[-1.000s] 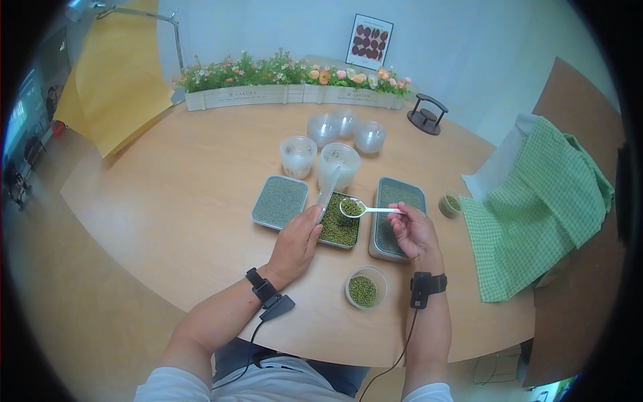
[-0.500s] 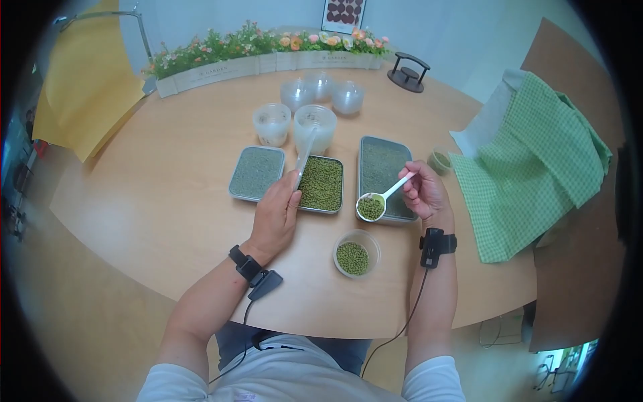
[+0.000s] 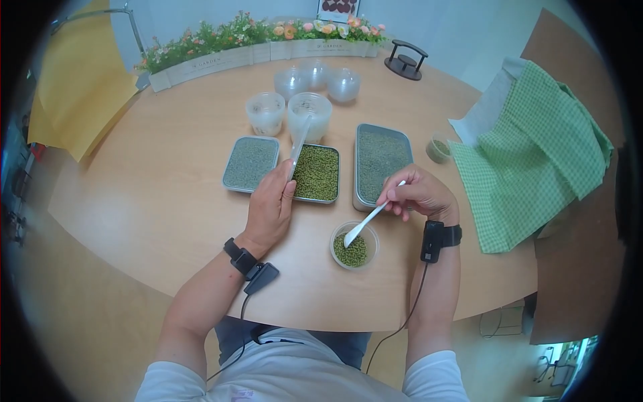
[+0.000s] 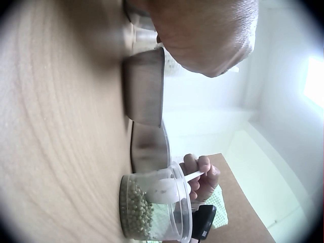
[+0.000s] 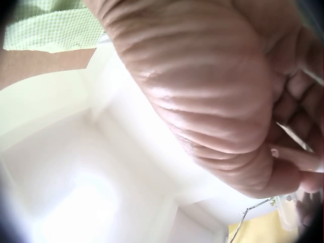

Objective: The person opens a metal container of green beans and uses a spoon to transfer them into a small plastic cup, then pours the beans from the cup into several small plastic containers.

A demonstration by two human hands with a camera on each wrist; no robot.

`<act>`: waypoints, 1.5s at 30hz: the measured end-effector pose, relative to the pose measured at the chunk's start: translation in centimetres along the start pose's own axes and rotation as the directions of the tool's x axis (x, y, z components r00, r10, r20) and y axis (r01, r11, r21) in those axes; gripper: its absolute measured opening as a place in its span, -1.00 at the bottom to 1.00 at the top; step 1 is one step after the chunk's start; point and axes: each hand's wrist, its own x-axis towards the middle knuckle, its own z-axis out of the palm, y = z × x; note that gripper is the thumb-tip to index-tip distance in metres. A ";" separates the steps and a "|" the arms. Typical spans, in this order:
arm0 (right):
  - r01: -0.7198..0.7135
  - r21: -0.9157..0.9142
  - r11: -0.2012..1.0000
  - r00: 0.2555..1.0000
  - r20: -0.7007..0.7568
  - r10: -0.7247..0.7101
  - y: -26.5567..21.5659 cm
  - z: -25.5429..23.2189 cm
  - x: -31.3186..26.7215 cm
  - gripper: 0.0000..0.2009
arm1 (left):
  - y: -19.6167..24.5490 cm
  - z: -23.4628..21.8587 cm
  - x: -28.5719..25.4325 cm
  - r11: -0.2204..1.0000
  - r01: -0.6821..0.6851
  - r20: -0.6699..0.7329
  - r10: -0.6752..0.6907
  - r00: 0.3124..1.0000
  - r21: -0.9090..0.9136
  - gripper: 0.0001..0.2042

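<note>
My right hand [image 3: 418, 191] pinches the handle of a white spoon [image 3: 375, 213]. The spoon's bowl is inside a clear plastic cup [image 3: 372, 257], tipped over green mung beans [image 3: 349, 254] that cover its bottom. In the left wrist view the white bowl shows through the wall of the cup [image 4: 174, 215], above the beans. My left hand [image 3: 268, 204] holds a translucent plastic lid [image 3: 301, 147] on edge, its fingers partly hidden behind it. Beside that hand is a metal tin [image 3: 315, 199] filled with mung beans.
Two closed grey-lidded tins [image 3: 251, 163] [image 3: 383, 157] flank the bean tin. Frosted tubs [image 3: 266, 114] and clear bowls [image 3: 343, 86] stand behind. A small cup [image 3: 439, 149] and a green checked cloth [image 3: 536, 161] lie right; flower planters [image 3: 214, 61] line the back.
My right hand has carried the spoon with beans from over the bean tin, right and toward me, then turned it down into the cup. My left hand keeps the lid in the same place.
</note>
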 end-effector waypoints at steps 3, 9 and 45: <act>-0.042 -0.079 0.996 0.999 -0.006 0.042 -0.4 1.4 0.6 -0.83 | 0.4 -0.1 0.0 1.000 0.013 0.004 -0.013 1.000 -0.002 -0.63; 0.022 -0.039 0.999 1.000 0.016 -0.021 -0.5 2.8 1.5 -0.86 | 0.3 -0.1 0.0 1.000 0.010 -0.005 -0.010 1.000 0.022 -0.63; 0.380 -0.012 0.925 0.838 -0.419 -0.350 1.2 4.7 5.2 -0.77 | 0.1 0.0 -0.1 1.000 -0.008 -0.009 0.008 1.000 0.012 -0.63</act>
